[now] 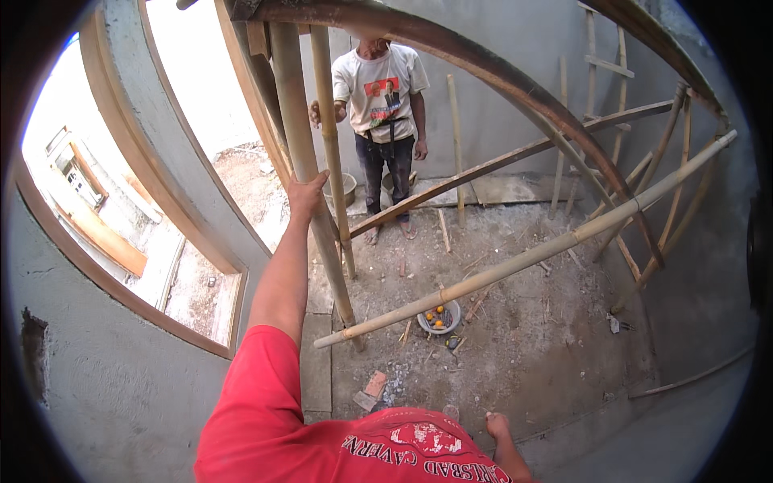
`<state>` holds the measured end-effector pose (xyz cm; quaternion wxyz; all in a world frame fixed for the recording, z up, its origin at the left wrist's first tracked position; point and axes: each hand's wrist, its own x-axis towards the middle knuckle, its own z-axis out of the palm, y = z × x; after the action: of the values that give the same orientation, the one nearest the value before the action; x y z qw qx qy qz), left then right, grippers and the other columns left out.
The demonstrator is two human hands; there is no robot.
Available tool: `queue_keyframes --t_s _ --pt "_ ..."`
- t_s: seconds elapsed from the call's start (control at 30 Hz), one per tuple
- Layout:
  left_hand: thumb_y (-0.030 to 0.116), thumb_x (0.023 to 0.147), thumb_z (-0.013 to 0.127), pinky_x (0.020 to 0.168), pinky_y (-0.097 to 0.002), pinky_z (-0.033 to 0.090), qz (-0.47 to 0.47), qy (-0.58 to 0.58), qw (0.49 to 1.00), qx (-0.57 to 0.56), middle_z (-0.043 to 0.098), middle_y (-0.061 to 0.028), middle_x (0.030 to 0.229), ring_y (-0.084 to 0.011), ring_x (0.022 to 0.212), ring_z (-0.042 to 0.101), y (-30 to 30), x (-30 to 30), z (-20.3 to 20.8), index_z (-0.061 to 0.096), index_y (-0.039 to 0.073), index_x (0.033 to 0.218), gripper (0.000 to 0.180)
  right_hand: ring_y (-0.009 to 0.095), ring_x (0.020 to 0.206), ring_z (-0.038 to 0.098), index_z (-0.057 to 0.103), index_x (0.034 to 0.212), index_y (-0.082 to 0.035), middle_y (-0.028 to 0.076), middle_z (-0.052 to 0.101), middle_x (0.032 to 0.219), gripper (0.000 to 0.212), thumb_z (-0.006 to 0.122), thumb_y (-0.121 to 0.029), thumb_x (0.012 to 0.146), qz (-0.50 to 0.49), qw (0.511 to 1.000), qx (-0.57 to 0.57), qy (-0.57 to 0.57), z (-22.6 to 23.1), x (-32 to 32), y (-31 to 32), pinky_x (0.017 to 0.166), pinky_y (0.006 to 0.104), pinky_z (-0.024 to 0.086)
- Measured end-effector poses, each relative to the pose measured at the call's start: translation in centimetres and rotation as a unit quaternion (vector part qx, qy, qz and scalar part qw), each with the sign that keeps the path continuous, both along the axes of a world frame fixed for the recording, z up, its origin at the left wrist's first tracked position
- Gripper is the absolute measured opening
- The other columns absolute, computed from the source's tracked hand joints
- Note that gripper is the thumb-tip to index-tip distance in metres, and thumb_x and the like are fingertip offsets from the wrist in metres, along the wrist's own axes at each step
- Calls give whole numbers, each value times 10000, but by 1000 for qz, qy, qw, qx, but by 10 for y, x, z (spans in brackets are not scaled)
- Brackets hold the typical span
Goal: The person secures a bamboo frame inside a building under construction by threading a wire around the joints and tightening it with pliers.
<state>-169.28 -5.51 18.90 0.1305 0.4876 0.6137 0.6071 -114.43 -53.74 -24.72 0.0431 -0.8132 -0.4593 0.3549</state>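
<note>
My left hand is stretched forward and wrapped around a thick upright bamboo pole of a scaffold. My arm in a red sleeve comes up from the lower edge. My right hand is out of the picture. A thinner upright bamboo pole stands just right of the one I hold. On the ground below, another person in a white shirt has a hand on that thinner pole.
A long bamboo pole slants across from lower middle to upper right. A grey bowl with small orange pieces sits on the dirt floor. Window openings with wooden frames are at left. More slanted poles and planks lean at right.
</note>
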Motion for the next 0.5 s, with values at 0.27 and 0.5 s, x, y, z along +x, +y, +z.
queue_keyframes --t_s 0.27,0.5 --pt "363 740 886 832 -367 536 -25 -24 999 13 727 -150 1030 -248 940 695 33 -27 -12 671 -19 1156 604 406 1101 641 740 1057 -35 238 690 1122 469 450 -401 1012 28 999 -35 -24 17 21 -43 955 492 478" --pt "374 760 886 850 -346 533 -36 -16 999 13 720 -142 1072 -236 965 688 23 -10 -11 647 -37 1195 645 415 1122 625 735 1065 -21 234 679 1156 493 423 -401 1028 72 992 -96 -27 17 25 -85 973 503 472"
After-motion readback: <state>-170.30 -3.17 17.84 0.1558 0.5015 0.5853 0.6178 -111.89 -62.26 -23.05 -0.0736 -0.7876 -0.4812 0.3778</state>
